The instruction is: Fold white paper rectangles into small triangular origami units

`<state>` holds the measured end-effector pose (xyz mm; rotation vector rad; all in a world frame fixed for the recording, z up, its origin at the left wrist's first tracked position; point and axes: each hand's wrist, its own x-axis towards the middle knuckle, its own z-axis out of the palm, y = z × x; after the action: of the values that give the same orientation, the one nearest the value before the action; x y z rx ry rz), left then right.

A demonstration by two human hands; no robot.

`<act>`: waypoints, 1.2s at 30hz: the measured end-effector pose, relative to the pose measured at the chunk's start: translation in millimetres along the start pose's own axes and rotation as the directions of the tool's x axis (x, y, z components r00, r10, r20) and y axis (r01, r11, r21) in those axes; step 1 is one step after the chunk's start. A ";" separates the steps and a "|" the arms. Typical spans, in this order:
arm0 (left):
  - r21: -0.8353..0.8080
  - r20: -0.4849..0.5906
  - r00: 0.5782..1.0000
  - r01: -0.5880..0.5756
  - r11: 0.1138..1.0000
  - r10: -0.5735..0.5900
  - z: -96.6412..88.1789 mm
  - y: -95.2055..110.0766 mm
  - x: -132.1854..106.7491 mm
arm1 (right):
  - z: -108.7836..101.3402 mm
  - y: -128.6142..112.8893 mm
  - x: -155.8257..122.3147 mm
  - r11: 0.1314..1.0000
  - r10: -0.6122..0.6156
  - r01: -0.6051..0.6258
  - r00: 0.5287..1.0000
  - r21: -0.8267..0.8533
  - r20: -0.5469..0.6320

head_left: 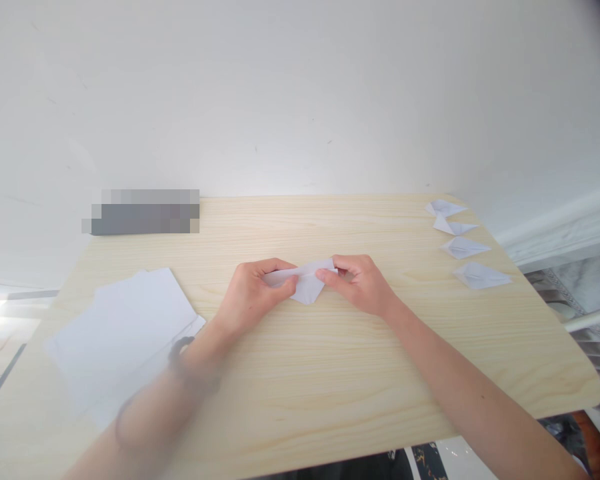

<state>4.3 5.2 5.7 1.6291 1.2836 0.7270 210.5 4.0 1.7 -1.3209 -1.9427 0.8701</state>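
Observation:
Between my two hands is a small piece of folded white paper (pixel 309 288), with its pointed lower part hanging toward me. My left hand (pixel 260 291) pinches its left end, thumb on the near face and fingers behind. On the opposite end, my right hand (pixel 355 283) has a similar pinch, with the thumb near the middle crease. Both hands are closed just above the middle of the table. The ends of the paper are partly hidden by my fingers.
Several folded white paper shapes (pixel 483 275) lie along the right edge of the wooden table (pixel 330 373). White paper sheets (pixel 135 320) are spread at the left, partly under my left forearm. A pixelated dark object (pixel 145 217) stands at the back left, against the wall (pixel 300 93).

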 end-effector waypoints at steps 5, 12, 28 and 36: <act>-0.126 0.104 0.995 0.022 0.992 -0.009 -8.9 -7.8 3.2 | -3.9 3.5 0.4 0.993 0.049 -0.048 0.999 0.107 -0.005; -0.154 0.085 0.996 0.000 0.988 0.013 -7.3 -2.6 3.5 | -2.7 5.4 0.2 0.976 0.123 -0.110 0.991 0.188 -0.060; -0.246 -0.021 0.996 0.078 0.966 -0.085 -8.8 -1.9 6.0 | -9.6 9.1 1.2 0.995 0.095 -0.098 0.991 0.019 0.099; -0.330 0.095 0.991 0.119 0.937 -0.093 -15.1 -5.8 10.7 | -29.7 11.8 5.4 0.981 0.078 -0.135 0.933 0.140 0.352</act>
<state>-8.1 20.2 5.8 1.2902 1.1136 0.7614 238.6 17.6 10.4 -1.2506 -2.0189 1.3633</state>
